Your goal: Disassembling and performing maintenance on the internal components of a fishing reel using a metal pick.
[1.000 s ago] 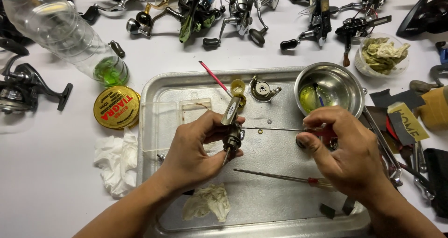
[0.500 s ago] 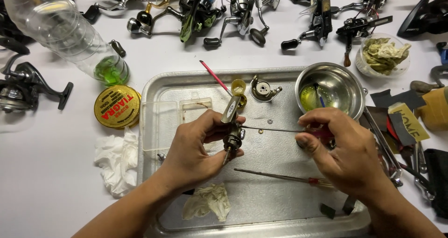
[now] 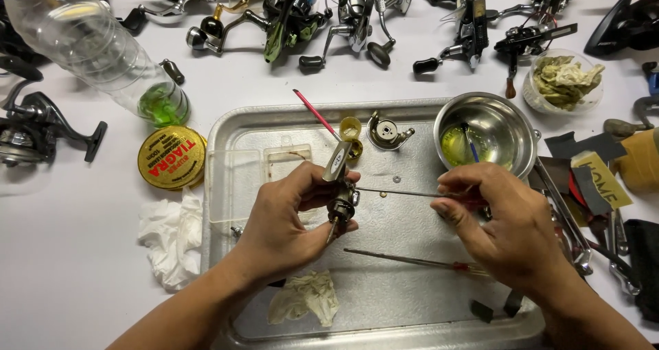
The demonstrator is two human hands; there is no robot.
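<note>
Hands are seen at work over a dented metal tray (image 3: 405, 326) on a white table. A small fishing reel part (image 3: 340, 202) is pinched between the thumb and fingers of the left hand (image 3: 288, 223), held above the middle of the tray. The part is dark and compact, with a silvery grey arm rising from its top and a thin stem below. A slim screwdriver (image 3: 398, 193) is gripped by the closed fingers of the right hand (image 3: 504, 223), its shaft lying level and its tip meeting the part's side. A second screwdriver (image 3: 412, 261) is laid on the tray below the hands, and a crumpled rag (image 3: 305, 298) beside it. A steel bowl (image 3: 504, 120) with yellowish liquid is set at the tray's far right corner.
</note>
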